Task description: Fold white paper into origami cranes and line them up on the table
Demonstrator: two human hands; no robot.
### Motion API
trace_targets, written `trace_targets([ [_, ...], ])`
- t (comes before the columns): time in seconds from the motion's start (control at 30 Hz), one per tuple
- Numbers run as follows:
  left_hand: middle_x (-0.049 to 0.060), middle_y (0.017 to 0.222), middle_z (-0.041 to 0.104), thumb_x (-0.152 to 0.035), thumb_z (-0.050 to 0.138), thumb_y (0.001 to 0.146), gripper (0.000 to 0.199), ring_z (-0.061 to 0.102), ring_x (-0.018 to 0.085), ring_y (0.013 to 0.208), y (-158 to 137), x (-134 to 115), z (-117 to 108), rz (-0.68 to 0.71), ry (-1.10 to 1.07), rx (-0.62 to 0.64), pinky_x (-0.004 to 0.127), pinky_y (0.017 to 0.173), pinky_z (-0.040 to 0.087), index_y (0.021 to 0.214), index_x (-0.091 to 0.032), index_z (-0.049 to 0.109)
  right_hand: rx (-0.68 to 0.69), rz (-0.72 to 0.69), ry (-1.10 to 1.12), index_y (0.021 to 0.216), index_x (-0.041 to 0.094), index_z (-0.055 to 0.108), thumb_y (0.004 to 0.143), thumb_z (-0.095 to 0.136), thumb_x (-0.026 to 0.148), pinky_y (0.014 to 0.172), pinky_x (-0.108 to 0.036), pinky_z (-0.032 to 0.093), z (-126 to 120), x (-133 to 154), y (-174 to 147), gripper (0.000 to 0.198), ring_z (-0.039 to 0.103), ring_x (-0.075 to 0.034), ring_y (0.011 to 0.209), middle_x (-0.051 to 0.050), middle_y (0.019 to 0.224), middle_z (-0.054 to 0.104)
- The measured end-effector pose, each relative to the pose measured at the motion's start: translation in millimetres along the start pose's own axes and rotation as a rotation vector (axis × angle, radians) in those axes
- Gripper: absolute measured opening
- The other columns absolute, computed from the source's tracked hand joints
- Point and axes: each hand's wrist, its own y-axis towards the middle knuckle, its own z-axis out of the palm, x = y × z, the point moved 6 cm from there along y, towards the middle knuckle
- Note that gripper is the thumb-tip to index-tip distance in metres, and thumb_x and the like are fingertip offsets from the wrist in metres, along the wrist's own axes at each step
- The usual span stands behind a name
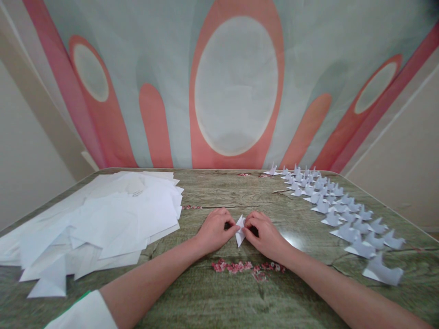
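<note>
A small folded piece of white paper (pixel 240 235), narrow and diamond-shaped, is held between my two hands at the middle of the table. My left hand (pixel 216 230) pinches its left side between thumb and fingers. From the right, my right hand (pixel 262 232) grips the opposite side the same way. The fingertips cover part of the folds. Off to the right stand several rows of finished white paper birds (pixel 360 246). On the left lies a wide, loose pile of white paper sheets (pixel 126 214).
The wood-patterned table (pixel 236 297) carries printed pink blossoms (pixel 233 266). One folded paper piece (pixel 51 278) lies at the pile's near edge. A backdrop (pixel 236 87) with coral shapes hangs behind the table's far edge.
</note>
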Motion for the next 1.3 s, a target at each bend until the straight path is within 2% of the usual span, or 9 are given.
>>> trace_targets([
  [0.4,0.002,0.078,0.056,-0.027,0.059,0.076,0.013,0.052,0.017,0.081,0.0,1.2,0.9,-0.003,0.007,-0.013,0.03,0.077,0.039,0.069,-0.017,0.061,-0.025,-0.02,-0.008,0.064,0.019,0.053,0.078,0.054,0.019,0.07,-0.032,0.04,3.6,-3.4,0.2,0.014,0.05,-0.017,0.076,-0.002,0.075,0.054],
  [0.77,0.003,0.079,0.054,-0.026,0.057,0.076,0.011,0.05,0.018,0.082,0.0,-1.1,3.2,0.006,0.091,-0.004,0.031,0.075,0.038,0.07,-0.017,0.057,-0.015,0.056,-0.088,0.063,0.019,0.05,0.077,0.057,0.022,0.071,-0.032,0.038,4.9,-6.2,0.0,0.016,0.048,-0.018,0.077,-0.002,0.076,0.053],
  [1.03,0.003,0.083,0.054,-0.028,0.058,0.076,0.012,0.049,0.019,0.082,-1.1,0.1,2.7,-0.007,0.098,-0.016,0.031,0.074,0.038,0.081,-0.018,0.054,-0.02,0.027,-0.096,0.063,0.019,0.05,0.077,0.057,0.021,0.068,-0.031,0.037,5.4,-5.8,0.8,0.016,0.047,-0.017,0.074,-0.002,0.074,0.052],
  [1.3,0.003,0.088,0.054,-0.028,0.055,0.08,0.01,0.047,0.02,0.087,-1.3,-0.4,4.1,-0.002,0.112,0.024,0.031,0.078,0.037,0.086,-0.02,0.055,0.007,0.052,-0.111,0.065,0.019,0.051,0.078,0.056,0.022,0.07,-0.031,0.036,6.6,-7.7,0.4,0.014,0.047,-0.017,0.076,-0.001,0.076,0.052],
])
